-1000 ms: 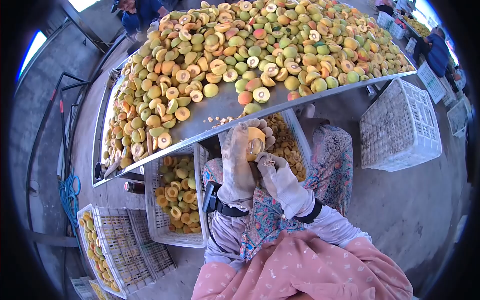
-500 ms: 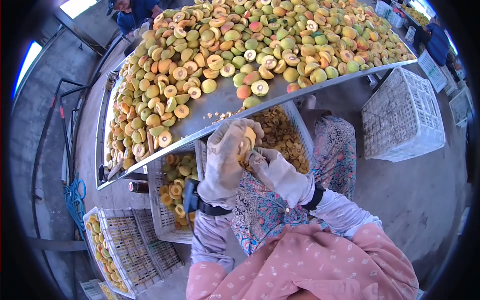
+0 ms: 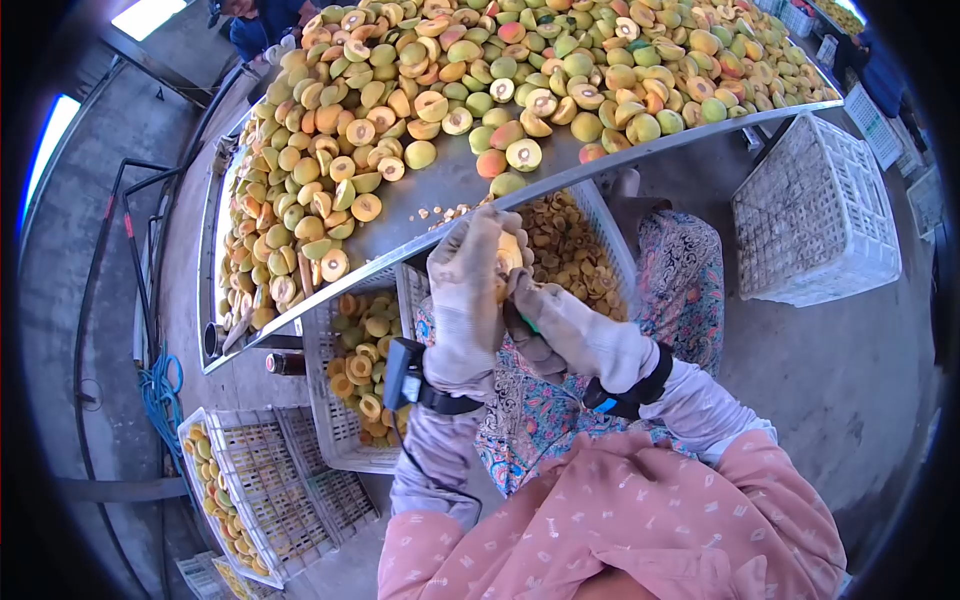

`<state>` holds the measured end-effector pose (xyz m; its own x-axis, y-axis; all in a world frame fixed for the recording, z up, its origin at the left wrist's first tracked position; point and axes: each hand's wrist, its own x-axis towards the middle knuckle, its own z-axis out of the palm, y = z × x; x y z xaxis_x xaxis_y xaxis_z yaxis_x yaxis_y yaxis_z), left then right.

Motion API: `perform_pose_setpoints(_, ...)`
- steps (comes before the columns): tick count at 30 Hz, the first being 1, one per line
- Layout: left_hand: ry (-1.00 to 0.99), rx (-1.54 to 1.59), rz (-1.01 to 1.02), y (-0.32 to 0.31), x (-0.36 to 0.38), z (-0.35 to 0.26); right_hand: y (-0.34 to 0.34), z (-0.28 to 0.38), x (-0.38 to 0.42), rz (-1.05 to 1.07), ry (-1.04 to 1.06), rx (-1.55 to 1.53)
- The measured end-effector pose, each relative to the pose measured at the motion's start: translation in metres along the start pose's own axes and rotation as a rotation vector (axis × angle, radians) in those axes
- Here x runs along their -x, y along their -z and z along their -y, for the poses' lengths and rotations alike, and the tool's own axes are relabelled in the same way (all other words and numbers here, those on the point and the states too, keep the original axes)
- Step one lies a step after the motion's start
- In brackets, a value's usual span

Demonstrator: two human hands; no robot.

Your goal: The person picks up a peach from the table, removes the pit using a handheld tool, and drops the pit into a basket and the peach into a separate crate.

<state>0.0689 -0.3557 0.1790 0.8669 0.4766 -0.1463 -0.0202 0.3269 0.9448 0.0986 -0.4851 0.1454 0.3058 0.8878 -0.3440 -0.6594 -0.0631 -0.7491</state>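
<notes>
The peach half (image 3: 509,255) sits just above the middle of the frame, cupped in your gloved left hand (image 3: 468,300), whose fingers curl closed around its back so that only the orange cut face shows. Your gloved right hand (image 3: 565,330) presses in against that face from the lower right, closed around a small tool with a green handle (image 3: 527,323); the working tip is hidden between glove and fruit. The two hands touch each other at the fruit.

Directly behind your hands, in the centre of the frame, a white plastic crate (image 3: 607,240) holds a heap of small orange-brown pieces, too small to identify with certainty. To the left of centre, a second white crate (image 3: 330,420) holds peach halves, mostly cut face up. At the lower left a long shallow crate (image 3: 265,480) carries a row of peach halves along its left edge, the rest of its grid bare. At the right of the frame another white crate (image 3: 815,215) stands on the concrete floor, its contents not visible.

Across the top of the frame a metal sorting table (image 3: 440,205) is piled with halved and whole peaches; its front edge hangs just above your hands. A blue hose (image 3: 160,395) lies coiled at the left. Another person's blue sleeve (image 3: 262,30) shows at the upper left, beyond the table.
</notes>
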Motion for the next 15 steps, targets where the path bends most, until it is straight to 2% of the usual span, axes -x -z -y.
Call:
perform_pose_setpoints(1, 0.003, -0.002, -0.005, 0.000, 0.002, 0.005, -0.002, 0.002, 0.004, 0.034, -0.042, -0.098)
perform_pose_setpoints(2, -0.050, -0.122, 0.000, -0.001, 0.004, 0.009, 0.000, 0.006, 0.012, 0.122, -0.088, -0.127)
perform_pose_setpoints(3, -0.099, -0.241, 0.001, 0.000, 0.006, 0.012, 0.006, 0.005, 0.013, 0.124, -0.099, -0.126)
perform_pose_setpoints(4, -0.203, -0.222, 0.112, 0.004, 0.001, 0.016, 0.013, 0.004, 0.012, 0.277, -0.180, -0.272)
perform_pose_setpoints(5, -0.104, -0.030, 0.246, 0.009, -0.005, 0.021, 0.017, 0.002, 0.010, 0.437, -0.274, -0.416)
perform_pose_setpoints(7, -0.019, 0.218, 0.323, 0.014, -0.009, 0.038, 0.013, 0.001, 0.011, 0.437, -0.338, -0.464)
perform_pose_setpoints(9, 0.108, 0.406, 0.263, 0.012, -0.005, 0.046, 0.022, -0.010, 0.003, 0.489, -0.389, -0.603)
perform_pose_setpoints(11, 0.098, 0.264, 0.161, 0.017, -0.009, 0.063, 0.031, -0.023, -0.001, 0.463, -0.419, -0.710)
perform_pose_setpoints(13, 0.045, 0.372, 0.070, 0.018, -0.001, 0.067, 0.036, -0.035, -0.013, 0.531, -0.432, -0.704)
perform_pose_setpoints(14, 0.157, 0.486, 0.019, 0.020, -0.002, 0.066, 0.035, -0.040, -0.018, 0.534, -0.390, -0.682)
perform_pose_setpoints(15, 0.152, 0.486, 0.010, 0.023, 0.002, 0.066, 0.034, -0.043, -0.019, 0.532, -0.338, -0.663)
